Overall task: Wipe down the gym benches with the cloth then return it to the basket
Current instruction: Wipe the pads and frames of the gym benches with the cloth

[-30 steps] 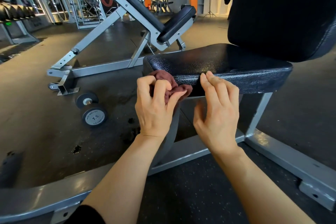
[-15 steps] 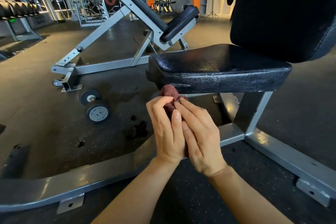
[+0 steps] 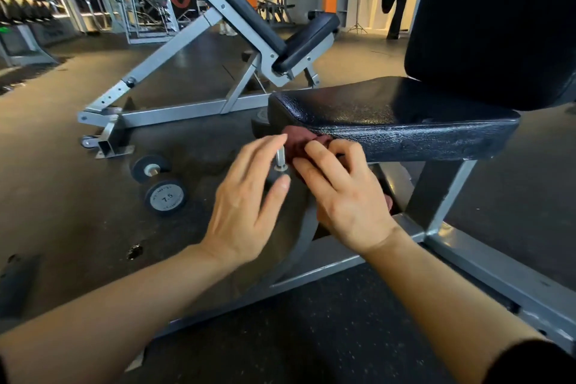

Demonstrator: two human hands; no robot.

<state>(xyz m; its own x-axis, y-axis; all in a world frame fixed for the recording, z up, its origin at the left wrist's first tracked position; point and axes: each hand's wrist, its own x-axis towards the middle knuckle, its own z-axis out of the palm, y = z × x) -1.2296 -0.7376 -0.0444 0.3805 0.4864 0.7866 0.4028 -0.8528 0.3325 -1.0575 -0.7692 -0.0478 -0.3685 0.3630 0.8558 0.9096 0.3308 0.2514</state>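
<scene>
A dark red cloth (image 3: pixel 297 142) is bunched against the front edge of the black padded seat (image 3: pixel 389 112) of the near bench. My right hand (image 3: pixel 346 193) grips the cloth from below, with a bit of it showing under the palm. My left hand (image 3: pixel 246 203) hovers just left of it with fingers spread, holding nothing, near a metal adjustment pin (image 3: pixel 280 160). The seat's black backrest (image 3: pixel 495 28) rises at the right. No basket is in view.
A second, inclined bench (image 3: pixel 249 9) on a grey frame stands behind. A 7.5 dumbbell (image 3: pixel 159 185) lies on the floor at left. The near bench's grey base rails (image 3: pixel 498 271) run across the floor. A person stands at the far right back, and a dumbbell rack (image 3: pixel 25 9) is at far left.
The cloth passed from my left hand to my right. My left hand let go and opened. The cloth dropped below the seat, then came back up to its front edge.
</scene>
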